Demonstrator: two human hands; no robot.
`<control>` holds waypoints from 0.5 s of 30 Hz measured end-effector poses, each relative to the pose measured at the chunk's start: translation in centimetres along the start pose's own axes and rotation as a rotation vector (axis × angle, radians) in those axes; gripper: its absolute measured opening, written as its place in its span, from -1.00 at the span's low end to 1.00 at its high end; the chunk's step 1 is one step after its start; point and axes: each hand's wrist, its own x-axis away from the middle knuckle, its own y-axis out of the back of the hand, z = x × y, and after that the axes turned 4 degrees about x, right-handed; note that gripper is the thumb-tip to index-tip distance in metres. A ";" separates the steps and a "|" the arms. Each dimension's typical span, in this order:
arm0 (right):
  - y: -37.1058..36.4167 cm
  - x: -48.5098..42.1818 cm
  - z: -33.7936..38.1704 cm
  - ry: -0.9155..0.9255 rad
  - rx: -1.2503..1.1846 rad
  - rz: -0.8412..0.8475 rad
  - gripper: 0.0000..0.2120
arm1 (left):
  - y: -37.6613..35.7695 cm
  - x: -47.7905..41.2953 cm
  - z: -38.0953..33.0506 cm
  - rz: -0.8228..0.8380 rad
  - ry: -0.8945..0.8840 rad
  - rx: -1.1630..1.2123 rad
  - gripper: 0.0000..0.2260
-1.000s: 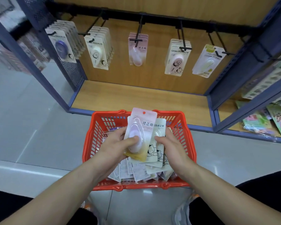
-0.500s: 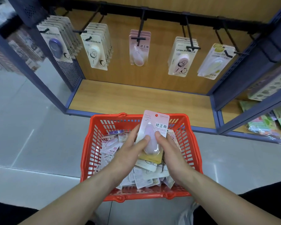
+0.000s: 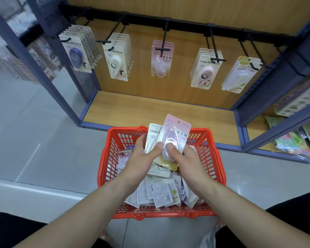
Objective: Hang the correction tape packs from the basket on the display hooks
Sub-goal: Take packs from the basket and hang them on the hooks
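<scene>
A red basket (image 3: 211, 158) on the floor holds several loose correction tape packs (image 3: 159, 192). Above it I hold a pink pack with a purple tape (image 3: 177, 131), upright. My right hand (image 3: 186, 160) grips it, thumb on the blister. My left hand (image 3: 141, 156) holds a white Campus pack (image 3: 152, 135) just behind it, thumb touching the pink pack too. On the rail hang five hooks with packs: blue (image 3: 77, 54), white (image 3: 116, 59), pink (image 3: 161, 59), pink Campus (image 3: 205, 68) and yellow-green (image 3: 240, 74).
The wooden shelf floor (image 3: 150, 110) lies under the hooks, framed by blue metal posts (image 3: 34, 59). Another shelf at the right (image 3: 293, 140) carries colourful sticker packs. Grey tile floor (image 3: 34, 131) spreads to the left. My dark-clothed knees flank the basket.
The view moved closer to the shelf. Both hands lifted the pink pack slightly, and the white Campus pack now stands up behind it in my left hand.
</scene>
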 end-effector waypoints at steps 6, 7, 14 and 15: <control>-0.2 -0.6 0.1 -0.019 -0.166 -0.040 -0.53 | 0.5 0.1 -0.5 -0.036 0.010 0.031 -0.29; -0.2 -0.8 0.1 -0.023 -0.190 -0.046 -0.57 | 0.6 0.1 -0.7 -0.038 0.006 0.040 -0.33; 0.1 -1.1 2.4 -0.003 -0.156 -0.079 -0.67 | 2.2 -0.3 -3.4 -0.149 -0.062 0.060 -0.48; 0.3 -1.2 2.9 0.009 -0.117 -0.090 -0.70 | 2.5 -0.3 -4.2 -0.177 -0.081 0.035 -0.47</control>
